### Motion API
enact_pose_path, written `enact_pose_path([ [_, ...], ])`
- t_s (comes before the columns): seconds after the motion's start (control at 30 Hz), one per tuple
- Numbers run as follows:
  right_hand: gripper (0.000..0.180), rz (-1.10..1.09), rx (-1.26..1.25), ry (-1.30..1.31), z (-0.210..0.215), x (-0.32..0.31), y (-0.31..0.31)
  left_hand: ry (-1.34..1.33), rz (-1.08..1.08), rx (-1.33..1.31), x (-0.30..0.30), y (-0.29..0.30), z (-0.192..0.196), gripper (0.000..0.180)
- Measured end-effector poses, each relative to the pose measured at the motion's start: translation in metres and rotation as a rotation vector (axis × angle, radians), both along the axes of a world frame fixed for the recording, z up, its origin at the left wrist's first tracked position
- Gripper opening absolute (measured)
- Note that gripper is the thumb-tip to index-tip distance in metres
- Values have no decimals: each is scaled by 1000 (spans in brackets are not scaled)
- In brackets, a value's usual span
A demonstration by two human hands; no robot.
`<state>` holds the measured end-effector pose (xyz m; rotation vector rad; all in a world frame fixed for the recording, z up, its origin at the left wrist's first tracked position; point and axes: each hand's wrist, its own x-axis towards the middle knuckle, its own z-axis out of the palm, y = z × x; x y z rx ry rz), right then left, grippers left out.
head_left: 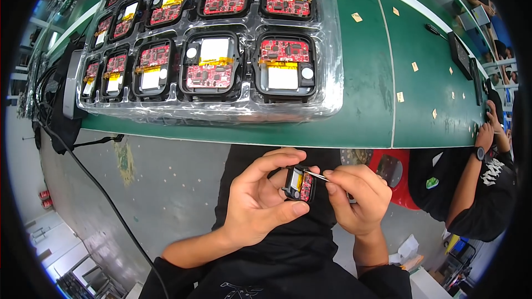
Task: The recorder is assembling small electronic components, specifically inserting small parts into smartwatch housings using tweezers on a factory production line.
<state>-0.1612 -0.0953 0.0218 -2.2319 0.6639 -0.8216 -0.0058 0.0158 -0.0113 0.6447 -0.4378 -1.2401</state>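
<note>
My left hand (260, 199) is closed around the edges of a small black device housing (300, 184), held tilted above my lap. Inside the housing show a red circuit board, a whitish battery-like block and a strip of yellow tape. Between the thumb and fingers of my right hand (359, 196) is a pair of thin metal tweezers (317, 175). Their tips reach the upper right edge of the housing; whether they grip anything there is too small to tell.
Beyond my hands, a clear plastic tray (327, 97) with several similar housings stands on the green table (363, 127). Small tan paper bits (400, 97) lie to its right. A black cable (105, 194) runs down the left. Another person (471, 188) sits at the right beside a red stool (396, 180).
</note>
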Motion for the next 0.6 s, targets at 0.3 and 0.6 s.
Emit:
enact_pose_path([
  [0.3, 17, -44, -122, 11, -7, 2, 5, -12, 26, 34, -4, 3, 2, 63],
  [0.6, 20, -20, -97, -6, -10, 0, 5, -53, 28, 8, -2, 4, 0, 62],
])
